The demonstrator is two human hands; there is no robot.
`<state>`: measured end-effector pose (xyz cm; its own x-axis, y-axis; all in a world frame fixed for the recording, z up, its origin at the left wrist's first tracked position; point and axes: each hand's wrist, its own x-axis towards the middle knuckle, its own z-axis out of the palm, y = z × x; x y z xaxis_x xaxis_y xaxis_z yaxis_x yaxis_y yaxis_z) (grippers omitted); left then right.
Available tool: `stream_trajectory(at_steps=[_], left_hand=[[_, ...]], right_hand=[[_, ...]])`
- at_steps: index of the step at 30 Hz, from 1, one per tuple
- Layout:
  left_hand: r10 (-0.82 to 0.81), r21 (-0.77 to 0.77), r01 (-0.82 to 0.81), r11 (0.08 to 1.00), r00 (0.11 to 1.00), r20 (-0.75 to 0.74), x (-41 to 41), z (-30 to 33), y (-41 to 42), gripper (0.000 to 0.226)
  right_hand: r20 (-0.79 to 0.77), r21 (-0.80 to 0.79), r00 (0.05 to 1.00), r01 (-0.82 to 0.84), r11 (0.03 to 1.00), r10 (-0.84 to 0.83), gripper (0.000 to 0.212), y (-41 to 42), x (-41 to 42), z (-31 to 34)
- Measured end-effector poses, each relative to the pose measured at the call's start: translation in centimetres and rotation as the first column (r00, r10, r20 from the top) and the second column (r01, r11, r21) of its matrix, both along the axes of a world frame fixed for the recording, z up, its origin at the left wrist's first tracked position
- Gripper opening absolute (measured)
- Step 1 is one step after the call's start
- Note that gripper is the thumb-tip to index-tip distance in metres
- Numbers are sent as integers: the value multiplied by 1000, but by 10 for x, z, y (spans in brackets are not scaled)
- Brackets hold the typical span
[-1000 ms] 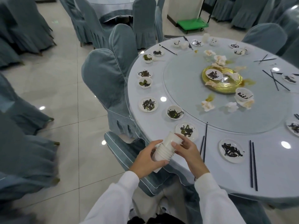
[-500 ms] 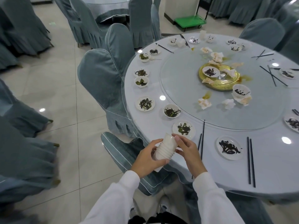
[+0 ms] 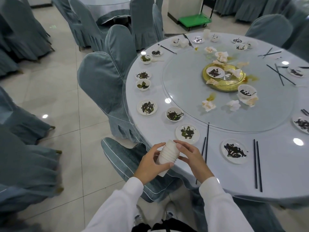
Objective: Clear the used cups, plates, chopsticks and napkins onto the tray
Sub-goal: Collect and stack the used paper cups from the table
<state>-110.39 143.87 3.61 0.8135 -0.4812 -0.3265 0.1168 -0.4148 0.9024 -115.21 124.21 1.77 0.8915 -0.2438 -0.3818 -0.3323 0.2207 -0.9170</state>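
Both hands are wrapping around a stack of white cups (image 3: 168,154), tilted and held just off the near edge of the round surface (image 3: 275,164): the left hand (image 3: 151,163) is gripping it from below and the side, while the right hand (image 3: 190,155) is curling over the top end. Dirty plates like the nearest plate (image 3: 187,133), black chopsticks (image 3: 256,164) and crumpled napkins (image 3: 208,105) are still sitting out, with a gold dish (image 3: 224,81) at the middle.
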Motion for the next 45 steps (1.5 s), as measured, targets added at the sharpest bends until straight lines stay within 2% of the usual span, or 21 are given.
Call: stream_trajectory(at_steps=[5, 10, 13, 15, 20, 27, 35, 40, 45], left_hand=[[37, -5, -37, 999, 999, 19, -4, 0, -11, 77], [67, 47, -71, 996, 993, 93, -7, 0, -23, 79], [84, 69, -93, 993, 988, 129, -10, -2, -32, 79], [100, 73, -111, 991, 985, 137, -13, -4, -38, 80], [134, 61, -146, 987, 976, 169, -17, -8, -42, 79], [147, 63, -162, 985, 969, 198, -16, -10, -47, 81], [158, 5, -161, 987, 972, 173, -11, -1, -42, 85], [240, -15, -243, 970, 947, 213, -11, -1, -22, 82], [334, -61, -329, 942, 920, 205, -6, 0, 5, 82]], right_hand=[[-6, -12, 1000, 14, 1000, -15, 37, -7, 0, 2], [-34, -91, 999, 17, 996, -20, 50, -15, 1, 2], [-54, -101, 999, -1, 995, -5, 43, -18, 0, -1], [-65, -86, 998, -10, 996, 4, 39, -20, 1, -3], [-82, -17, 994, -79, 997, 77, 42, -26, 1, -4], [-107, 78, 983, -142, 987, 149, 58, -31, -3, 0], [-37, 52, 993, -110, 993, 112, 45, -25, -1, 1], [-22, 78, 984, -176, 981, 178, 34, -10, 4, 6], [-48, 86, 981, -185, 979, 189, 34, 21, 17, 3]])
